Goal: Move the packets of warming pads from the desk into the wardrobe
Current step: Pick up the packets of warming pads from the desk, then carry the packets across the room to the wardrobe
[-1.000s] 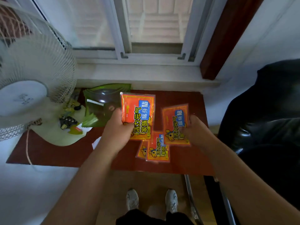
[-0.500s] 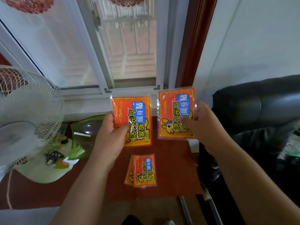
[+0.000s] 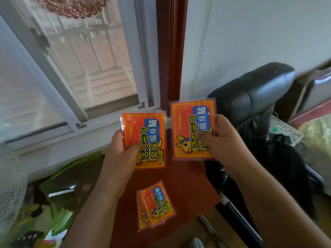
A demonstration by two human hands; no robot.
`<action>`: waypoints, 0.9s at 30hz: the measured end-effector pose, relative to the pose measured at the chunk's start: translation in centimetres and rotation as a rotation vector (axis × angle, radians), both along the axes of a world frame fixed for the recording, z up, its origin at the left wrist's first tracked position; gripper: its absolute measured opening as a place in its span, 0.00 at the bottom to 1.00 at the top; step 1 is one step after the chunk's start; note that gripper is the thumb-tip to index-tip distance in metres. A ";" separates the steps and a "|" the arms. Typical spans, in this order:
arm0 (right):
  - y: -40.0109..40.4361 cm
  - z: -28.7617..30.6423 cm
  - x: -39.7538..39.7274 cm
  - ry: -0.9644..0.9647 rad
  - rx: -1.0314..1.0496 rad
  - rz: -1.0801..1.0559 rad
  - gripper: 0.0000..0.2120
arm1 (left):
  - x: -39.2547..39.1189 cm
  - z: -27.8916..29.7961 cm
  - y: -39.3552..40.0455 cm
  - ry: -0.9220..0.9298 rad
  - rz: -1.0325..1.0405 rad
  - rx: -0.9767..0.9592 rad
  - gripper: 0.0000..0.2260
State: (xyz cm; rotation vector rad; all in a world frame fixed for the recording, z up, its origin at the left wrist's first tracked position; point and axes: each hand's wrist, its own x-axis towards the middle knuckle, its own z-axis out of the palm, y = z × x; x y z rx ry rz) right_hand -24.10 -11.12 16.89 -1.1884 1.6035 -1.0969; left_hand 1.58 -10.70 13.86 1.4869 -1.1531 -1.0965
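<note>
The left hand (image 3: 121, 153) pinched one flat orange foil warming-pad packet (image 3: 145, 140); the right hand (image 3: 216, 140) pinched a second orange packet (image 3: 193, 129); two more orange packets (image 3: 155, 205) lay overlapped on the red-brown wooden desk (image 3: 193, 178); the carry appeared under way; the wardrobe wasn't visible, so the next move likely called for turning towards it.

Reddish-brown worktop (image 3: 186, 178) below a window. Lying on it: two overlapping orange warming-pad packets (image 3: 156, 205) near the front edge; a green translucent bag (image 3: 71, 183) to their left.
</note>
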 end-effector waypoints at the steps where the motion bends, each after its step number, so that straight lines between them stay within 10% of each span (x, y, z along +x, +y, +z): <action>1: 0.6 -0.3 -0.2 -0.011 -0.006 -0.042 0.14 | -0.3 -0.2 -0.3 0.002 -0.032 0.002 0.10; 27: 37.8 0.3 -22.3 -0.114 -0.125 -1.087 0.08 | -36.1 2.2 13.6 0.079 -1.110 -0.052 0.13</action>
